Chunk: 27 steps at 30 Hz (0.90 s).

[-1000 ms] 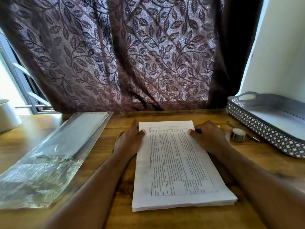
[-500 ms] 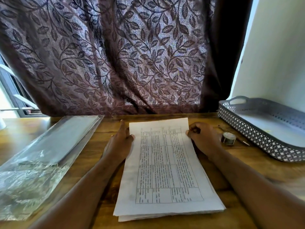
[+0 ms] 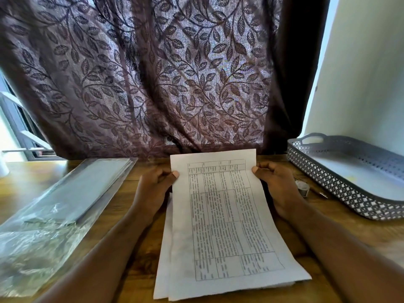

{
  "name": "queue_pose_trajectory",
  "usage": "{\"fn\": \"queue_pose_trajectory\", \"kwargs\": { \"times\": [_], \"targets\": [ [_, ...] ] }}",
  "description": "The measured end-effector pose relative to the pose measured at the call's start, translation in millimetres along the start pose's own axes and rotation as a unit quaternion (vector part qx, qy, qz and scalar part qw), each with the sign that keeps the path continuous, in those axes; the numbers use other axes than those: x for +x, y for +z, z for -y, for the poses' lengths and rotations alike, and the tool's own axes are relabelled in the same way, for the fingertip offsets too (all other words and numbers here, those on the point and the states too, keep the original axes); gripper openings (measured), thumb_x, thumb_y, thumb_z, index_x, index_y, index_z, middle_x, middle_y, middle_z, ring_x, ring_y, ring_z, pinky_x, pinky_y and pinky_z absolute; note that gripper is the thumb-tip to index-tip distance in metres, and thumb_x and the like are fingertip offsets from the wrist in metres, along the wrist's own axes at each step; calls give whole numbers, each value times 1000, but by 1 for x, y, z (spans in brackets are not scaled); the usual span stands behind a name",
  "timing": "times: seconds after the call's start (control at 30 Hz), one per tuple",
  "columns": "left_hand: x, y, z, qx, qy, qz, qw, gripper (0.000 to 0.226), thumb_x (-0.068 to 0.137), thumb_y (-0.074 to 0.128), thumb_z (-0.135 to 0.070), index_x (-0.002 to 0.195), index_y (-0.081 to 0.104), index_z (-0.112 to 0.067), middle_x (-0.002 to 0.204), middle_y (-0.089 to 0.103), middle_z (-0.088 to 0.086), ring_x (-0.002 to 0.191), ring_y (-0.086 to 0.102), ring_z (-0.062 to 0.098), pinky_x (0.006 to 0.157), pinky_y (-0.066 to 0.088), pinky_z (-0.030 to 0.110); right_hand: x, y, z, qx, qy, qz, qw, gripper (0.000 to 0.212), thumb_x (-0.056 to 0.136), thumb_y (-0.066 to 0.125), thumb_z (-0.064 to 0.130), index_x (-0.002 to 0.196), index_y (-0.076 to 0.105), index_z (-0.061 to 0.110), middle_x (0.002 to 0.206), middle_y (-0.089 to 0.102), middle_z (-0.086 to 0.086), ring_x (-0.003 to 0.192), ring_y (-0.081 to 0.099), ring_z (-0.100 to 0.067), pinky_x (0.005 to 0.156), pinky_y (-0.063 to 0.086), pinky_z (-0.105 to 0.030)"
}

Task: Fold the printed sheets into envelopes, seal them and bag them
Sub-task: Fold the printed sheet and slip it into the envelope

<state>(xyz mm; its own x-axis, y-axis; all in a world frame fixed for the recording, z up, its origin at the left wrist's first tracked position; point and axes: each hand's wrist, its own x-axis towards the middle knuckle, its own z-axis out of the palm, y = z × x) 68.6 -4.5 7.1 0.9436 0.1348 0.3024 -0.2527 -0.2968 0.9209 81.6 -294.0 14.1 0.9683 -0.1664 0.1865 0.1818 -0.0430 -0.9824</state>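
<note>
A printed sheet (image 3: 225,217) with a table of text is raised at its far end above the stack of sheets (image 3: 162,270) on the wooden table. My left hand (image 3: 153,189) pinches its left edge, thumb on top. My right hand (image 3: 277,184) pinches its right edge the same way. The sheet's near end still lies on the stack. A pack of clear plastic bags (image 3: 54,206) lies to the left.
A grey perforated tray (image 3: 341,189) stands at the right. A small tape roll (image 3: 302,187) and a pen (image 3: 320,193) lie between it and my right hand. A leaf-patterned curtain (image 3: 164,73) hangs behind the table.
Both hands went from resting at the stack's far corners to pinching the top sheet's edges, and its far end has lifted off the stack.
</note>
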Motion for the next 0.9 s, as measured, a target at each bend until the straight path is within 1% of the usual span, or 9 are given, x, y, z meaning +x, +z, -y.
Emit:
{"fn": "queue_pose_trajectory", "kwargs": {
  "times": [0.07, 0.2, 0.33, 0.4, 0.53, 0.63, 0.77, 0.83, 0.9],
  "targets": [
    [-3, -1, -4, -66, -22, 34, 997, 19, 98, 61, -22, 102, 69, -6, 96, 78, 9, 85, 76, 31, 76, 60, 55, -1, 1, 2, 18, 4, -4, 1000, 11, 97, 62, 10, 92, 71, 7, 92, 79, -10, 83, 76, -29, 71, 59, -40],
    [-5, -3, -7, -101, -35, 53, 993, 17, 97, 62, -17, 108, 66, -5, 97, 77, 14, 81, 75, 33, 53, 58, 33, -2, 3, 2, 44, 8, -1, 999, 9, 96, 63, 9, 94, 71, 5, 93, 78, -13, 84, 76, -32, 72, 59, -42],
    [-4, -3, -4, -106, -35, 47, 993, 15, 97, 61, -13, 108, 66, -5, 94, 77, 15, 75, 74, 33, 46, 54, 28, 0, 3, 0, 38, 9, 7, 999, 9, 96, 63, 11, 98, 71, 6, 95, 78, -12, 86, 76, -32, 77, 60, -46],
    [-3, -3, -4, -123, -37, 44, 991, 14, 97, 61, -12, 109, 66, -6, 95, 77, 13, 75, 74, 30, 48, 55, 29, -1, 3, 1, 49, 9, 24, 998, 12, 97, 60, 7, 99, 72, 7, 96, 78, -12, 86, 76, -30, 74, 60, -43],
    [-1, -7, 0, -214, -62, 54, 973, 15, 95, 59, -3, 106, 66, -8, 101, 75, 15, 88, 72, 33, 75, 59, 42, -2, 3, 2, 90, 19, 44, 995, 15, 93, 58, -1, 90, 72, 2, 87, 74, -16, 74, 72, -27, 61, 57, -34],
    [0, -8, 1, -228, -57, 59, 970, 14, 93, 56, 2, 97, 66, -7, 89, 72, 13, 79, 67, 27, 64, 55, 34, -2, 3, 1, 96, 21, 52, 994, 17, 93, 58, 1, 91, 75, 3, 83, 74, -15, 70, 71, -24, 59, 56, -32],
    [0, -9, 4, -212, -47, 45, 975, 18, 93, 57, 0, 90, 74, -7, 92, 73, 15, 85, 66, 31, 74, 51, 42, -3, 1, 3, 91, 23, 59, 994, 25, 97, 51, 1, 87, 73, 4, 81, 74, -12, 67, 70, -22, 55, 55, -29],
    [0, -9, 5, -208, -42, 34, 977, 24, 95, 55, -2, 85, 76, -8, 93, 74, 15, 85, 66, 33, 73, 50, 45, -3, 0, 2, 94, 37, 62, 993, 29, 98, 47, 3, 86, 73, 3, 82, 73, -13, 70, 69, -24, 58, 53, -32],
    [-1, -8, 4, -227, -43, 26, 973, 31, 98, 50, -5, 82, 76, -6, 90, 74, 16, 82, 66, 30, 68, 54, 38, -3, -1, 1, 111, 54, 66, 990, 31, 97, 44, 9, 88, 73, 1, 80, 71, -12, 70, 66, -26, 58, 50, -32]
  ]
}}
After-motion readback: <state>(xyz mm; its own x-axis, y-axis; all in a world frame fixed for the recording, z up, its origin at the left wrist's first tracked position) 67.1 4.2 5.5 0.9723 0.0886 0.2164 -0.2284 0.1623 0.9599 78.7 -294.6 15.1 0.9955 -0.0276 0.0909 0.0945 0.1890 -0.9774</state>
